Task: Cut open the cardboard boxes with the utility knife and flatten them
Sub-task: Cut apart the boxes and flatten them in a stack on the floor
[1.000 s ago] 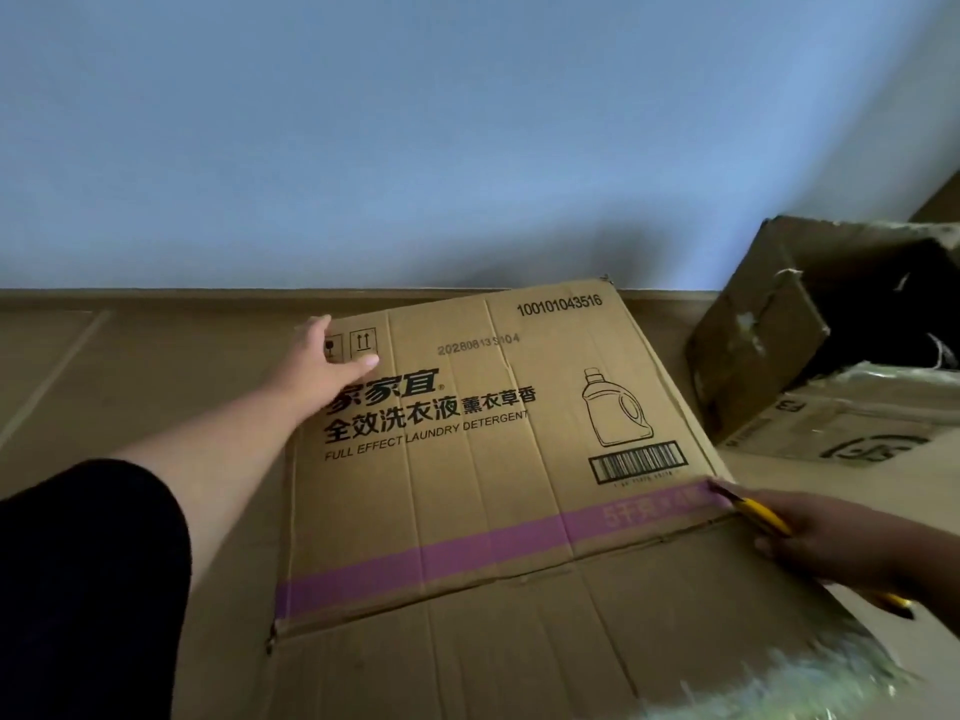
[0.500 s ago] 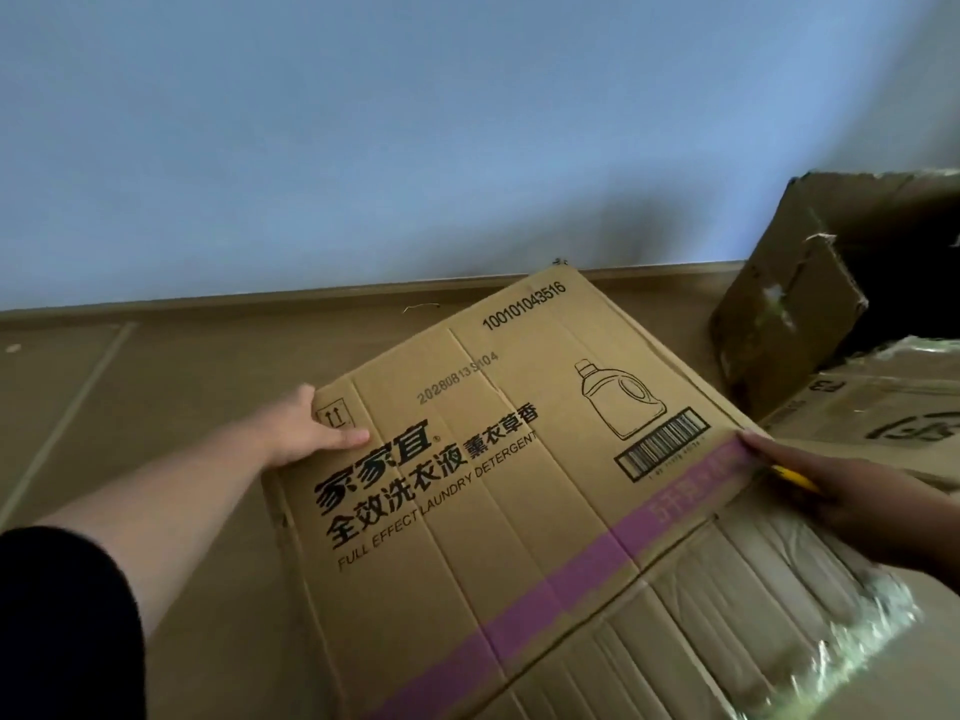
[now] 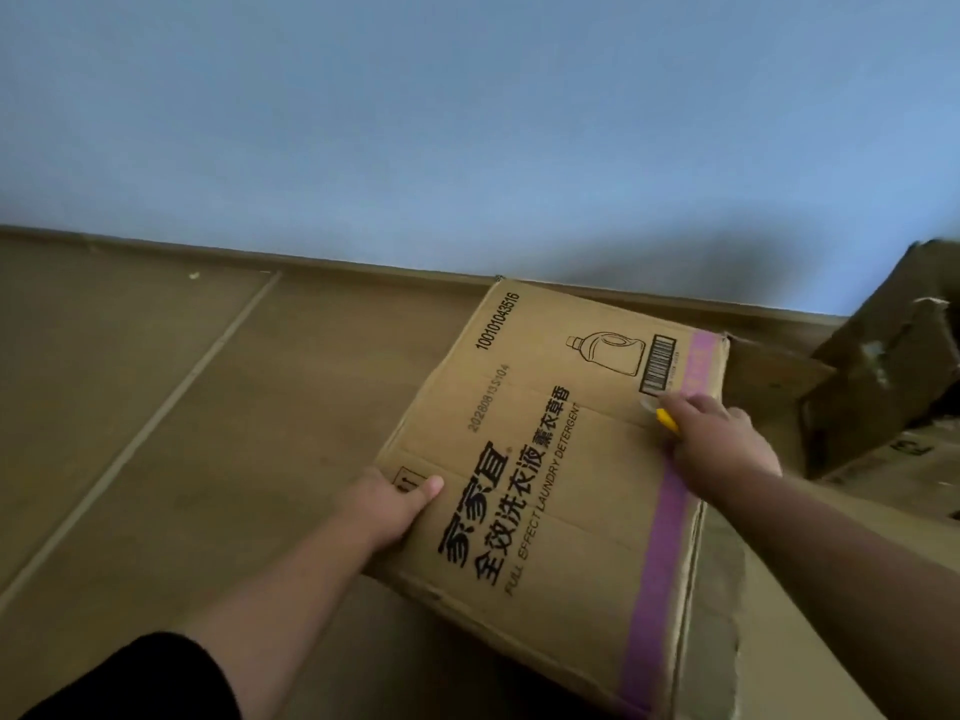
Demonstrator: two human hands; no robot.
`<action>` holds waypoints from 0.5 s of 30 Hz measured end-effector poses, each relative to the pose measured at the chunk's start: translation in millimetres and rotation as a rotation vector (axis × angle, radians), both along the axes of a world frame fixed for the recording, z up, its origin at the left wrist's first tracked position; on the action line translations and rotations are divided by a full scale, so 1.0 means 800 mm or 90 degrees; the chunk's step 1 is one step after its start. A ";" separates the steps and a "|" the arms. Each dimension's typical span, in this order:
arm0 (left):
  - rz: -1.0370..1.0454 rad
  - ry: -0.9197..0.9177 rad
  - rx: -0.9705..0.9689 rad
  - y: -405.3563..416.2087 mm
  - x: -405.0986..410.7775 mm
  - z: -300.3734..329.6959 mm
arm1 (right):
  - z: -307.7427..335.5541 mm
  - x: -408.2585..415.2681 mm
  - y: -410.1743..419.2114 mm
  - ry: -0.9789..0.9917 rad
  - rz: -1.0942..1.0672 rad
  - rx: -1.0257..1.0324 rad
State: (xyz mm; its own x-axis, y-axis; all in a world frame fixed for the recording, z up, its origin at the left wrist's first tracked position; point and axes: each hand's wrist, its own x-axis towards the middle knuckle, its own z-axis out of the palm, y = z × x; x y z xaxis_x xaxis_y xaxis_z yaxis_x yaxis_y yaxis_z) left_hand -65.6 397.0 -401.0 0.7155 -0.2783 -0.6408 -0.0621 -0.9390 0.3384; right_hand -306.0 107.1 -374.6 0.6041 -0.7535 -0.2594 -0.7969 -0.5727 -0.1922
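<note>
Item 1: cardboard box [image 3: 561, 459], brown, laundry detergent print, purple stripe [image 3: 660, 553] along its right edge. Lying on the floor [image 3: 208, 407], turned at an angle, far corner near the wall [image 3: 467, 122]. Printed face is up w/ bottle drawing, barcode [image 3: 658, 365] and black lettering. Box is rumpled; ragged edge seen at lower right, beside the stripe.

Item 2: left hand [image 3: 389, 509]. Closed on the box's near-left edge, thumb laid on top of the printed face, fingers hidden under or behind the edge. Black sleeve [image 3: 140, 683] seen at the lower left of frame.

Item 3: right hand [image 3: 722, 444]. Wrapped around the knife [image 3: 666, 419], fist resting on the box top at the purple stripe, just below the barcode.

Item 4: knife, yellow body, mostly covered by the right hand; only a short yellow part and a pale tip are seen, pointed toward the barcode. Blade contact w/ cardboard can't be told – tip is blurred.

Item 5: second box [image 3: 893, 366], brown, torn, open, at far right by the wall, apart from item 1. More cardboard w/ black print is seen below it, partly cut off by the frame edge.
</note>
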 end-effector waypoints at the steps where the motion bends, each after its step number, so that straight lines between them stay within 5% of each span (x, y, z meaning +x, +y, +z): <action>1: -0.012 0.001 0.001 0.000 -0.011 -0.001 | -0.002 -0.004 0.012 -0.008 -0.007 0.003; 9: 0.094 0.183 -0.143 0.025 -0.040 -0.008 | 0.013 -0.056 0.074 -0.026 -0.057 0.008; 15: 0.383 0.420 -0.276 0.071 -0.024 -0.068 | 0.001 -0.123 0.056 -0.079 -0.416 0.193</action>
State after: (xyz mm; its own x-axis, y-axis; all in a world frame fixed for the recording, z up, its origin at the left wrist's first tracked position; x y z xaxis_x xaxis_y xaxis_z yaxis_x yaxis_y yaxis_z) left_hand -84.7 454.0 -455.2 0.3510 -0.2900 -0.8904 0.7091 -0.5387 0.4550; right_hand -404.2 152.1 -373.6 0.0941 -0.8760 -0.4731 -0.9195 0.1057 -0.3786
